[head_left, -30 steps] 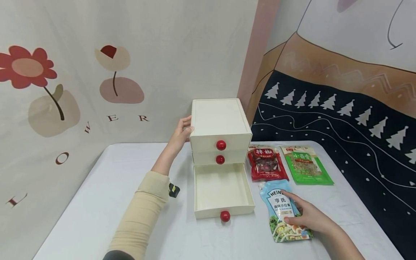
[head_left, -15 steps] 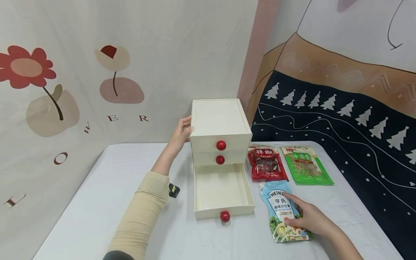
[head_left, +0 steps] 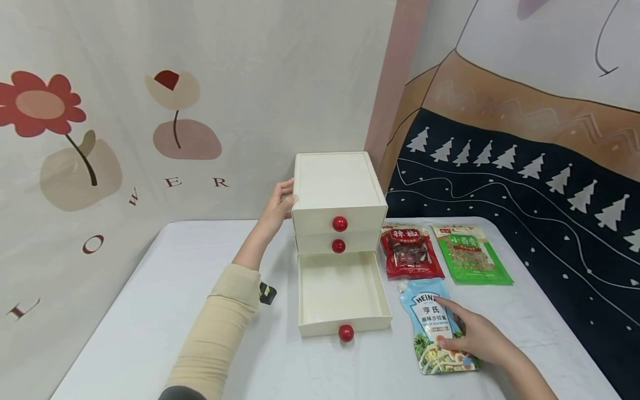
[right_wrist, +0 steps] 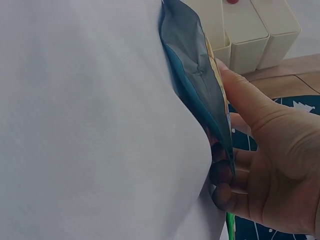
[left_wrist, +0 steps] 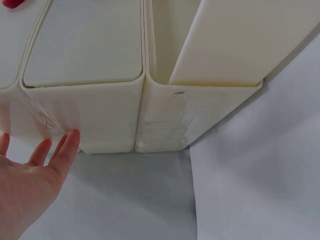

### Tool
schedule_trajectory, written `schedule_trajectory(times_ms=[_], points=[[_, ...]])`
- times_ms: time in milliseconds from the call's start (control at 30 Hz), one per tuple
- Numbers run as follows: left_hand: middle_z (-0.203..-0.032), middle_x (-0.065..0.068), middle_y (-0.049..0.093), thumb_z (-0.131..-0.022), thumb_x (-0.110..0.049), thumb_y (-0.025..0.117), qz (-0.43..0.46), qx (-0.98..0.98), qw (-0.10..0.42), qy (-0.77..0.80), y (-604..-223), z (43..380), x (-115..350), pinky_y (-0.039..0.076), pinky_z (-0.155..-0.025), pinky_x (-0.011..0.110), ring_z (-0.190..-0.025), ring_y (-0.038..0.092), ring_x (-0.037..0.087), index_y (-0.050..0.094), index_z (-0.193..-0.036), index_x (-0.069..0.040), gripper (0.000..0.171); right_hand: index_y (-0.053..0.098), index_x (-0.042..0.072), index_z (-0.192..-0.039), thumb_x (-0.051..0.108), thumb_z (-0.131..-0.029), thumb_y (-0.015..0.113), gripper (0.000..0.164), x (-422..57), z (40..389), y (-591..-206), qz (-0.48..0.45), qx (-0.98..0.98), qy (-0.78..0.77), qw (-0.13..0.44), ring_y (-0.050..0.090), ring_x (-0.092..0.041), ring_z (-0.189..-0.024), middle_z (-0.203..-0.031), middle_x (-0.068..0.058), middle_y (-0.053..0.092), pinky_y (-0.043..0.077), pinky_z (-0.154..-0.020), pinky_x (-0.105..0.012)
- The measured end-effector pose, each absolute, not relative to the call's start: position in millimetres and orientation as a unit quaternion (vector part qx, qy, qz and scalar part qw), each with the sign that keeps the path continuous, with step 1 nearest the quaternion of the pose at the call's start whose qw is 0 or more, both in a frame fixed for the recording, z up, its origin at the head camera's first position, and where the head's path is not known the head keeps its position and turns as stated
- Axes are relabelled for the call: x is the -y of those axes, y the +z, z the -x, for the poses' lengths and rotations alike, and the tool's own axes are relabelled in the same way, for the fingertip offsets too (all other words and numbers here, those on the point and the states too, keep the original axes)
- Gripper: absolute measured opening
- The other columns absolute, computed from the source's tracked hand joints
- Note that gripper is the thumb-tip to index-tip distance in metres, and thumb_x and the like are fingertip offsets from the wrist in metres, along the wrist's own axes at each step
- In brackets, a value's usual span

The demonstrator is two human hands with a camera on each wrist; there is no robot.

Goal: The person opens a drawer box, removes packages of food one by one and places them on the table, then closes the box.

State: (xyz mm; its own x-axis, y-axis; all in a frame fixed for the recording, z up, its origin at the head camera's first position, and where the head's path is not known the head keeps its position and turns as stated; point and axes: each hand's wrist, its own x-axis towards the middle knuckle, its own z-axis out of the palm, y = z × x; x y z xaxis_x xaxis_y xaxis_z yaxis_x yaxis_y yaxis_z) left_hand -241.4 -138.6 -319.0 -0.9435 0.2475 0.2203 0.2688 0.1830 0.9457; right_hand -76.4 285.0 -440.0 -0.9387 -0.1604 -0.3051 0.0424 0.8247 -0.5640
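A cream three-drawer cabinet [head_left: 330, 178] stands at the back of the table, its bottom drawer [head_left: 340, 289] pulled out and bare inside. My left hand [head_left: 276, 208] rests against the cabinet's left side near the top; in the left wrist view its extended fingers [left_wrist: 69, 145] touch the wall. To the right of the drawer, a blue Heinz salad dressing pouch [head_left: 430, 316] lies on the table. My right hand [head_left: 480, 336] holds the pouch by its right edge, thumb on the printed front. The right wrist view shows the fingers curled under that edge.
A red bag of dried chili [head_left: 412, 253] lies just right of the cabinet, above the pouch. Beside it is a green seasoning packet [head_left: 472, 255]. A small black object [head_left: 268, 293] shows by the left sleeve. Printed cloth hangs behind the white table [head_left: 210, 239].
The pouch and right hand have shifted very slightly. My left hand, the cabinet and the drawer have stayed in place.
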Motion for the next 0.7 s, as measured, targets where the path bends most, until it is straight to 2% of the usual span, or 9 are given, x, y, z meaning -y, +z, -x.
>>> schedule_trajectory(times_ms=[233, 300, 400, 500, 600, 700], points=[[-0.132, 0.017, 0.031, -0.09, -0.027, 0.041, 0.172, 0.767, 0.013, -0.618, -319, 241, 139, 0.044, -0.083, 0.044, -0.11, 0.045, 0.033, 0.023, -0.139, -0.011, 0.055, 0.031, 0.021, -0.14, 0.058, -0.054, 0.073, 0.103, -283, 76, -439, 0.033, -0.94, -0.294, 0.168, 0.033, -0.044, -0.12, -0.136, -0.023, 0.034, 0.032, -0.088, -0.06], [-0.132, 0.017, 0.031, -0.09, -0.027, 0.041, 0.172, 0.766, 0.013, -0.619, -319, 241, 139, 0.044, -0.083, 0.044, -0.11, 0.045, 0.033, 0.023, -0.139, -0.011, 0.055, 0.032, 0.02, -0.14, 0.059, -0.052, 0.074, 0.105, -282, 75, -438, 0.032, -0.942, -0.287, 0.17, 0.04, -0.042, -0.115, -0.131, -0.023, 0.04, 0.034, -0.086, -0.06], [-0.132, 0.016, 0.031, -0.09, -0.027, 0.041, 0.171, 0.765, 0.012, -0.62, -320, 241, 139, 0.044, -0.082, 0.043, -0.109, 0.045, 0.032, 0.024, -0.139, -0.011, 0.055, 0.032, 0.02, -0.14, 0.059, -0.051, 0.074, 0.106, -281, 74, -437, 0.027, -0.946, -0.273, 0.175, 0.05, -0.03, -0.099, -0.115, -0.016, 0.048, 0.04, -0.082, -0.055], [-0.132, 0.017, 0.031, -0.089, -0.027, 0.041, 0.171, 0.764, 0.013, -0.622, -322, 243, 140, 0.044, -0.082, 0.043, -0.11, 0.045, 0.033, 0.024, -0.139, -0.011, 0.055, 0.033, 0.02, -0.139, 0.058, -0.05, 0.075, 0.106, -280, 74, -435, 0.021, -0.947, -0.266, 0.181, 0.047, -0.019, -0.086, -0.102, -0.008, 0.047, 0.044, -0.076, -0.047], [-0.133, 0.016, 0.032, -0.089, -0.028, 0.042, 0.17, 0.762, 0.014, -0.625, -328, 249, 141, 0.044, -0.082, 0.043, -0.111, 0.045, 0.033, 0.025, -0.139, -0.014, 0.055, 0.033, 0.018, -0.139, 0.057, -0.05, 0.075, 0.106, -280, 73, -434, 0.023, -0.947, -0.265, 0.181, 0.045, -0.019, -0.083, -0.099, -0.008, 0.045, 0.045, -0.073, -0.043], [-0.132, 0.012, 0.032, -0.089, -0.032, 0.042, 0.167, 0.765, 0.019, -0.622, -336, 257, 143, 0.044, -0.082, 0.043, -0.111, 0.045, 0.031, 0.026, -0.139, -0.019, 0.054, 0.033, 0.018, -0.139, 0.058, -0.05, 0.075, 0.106, -281, 73, -435, 0.027, -0.948, -0.265, 0.172, 0.046, -0.019, -0.087, -0.103, -0.009, 0.045, 0.045, -0.075, -0.045]])
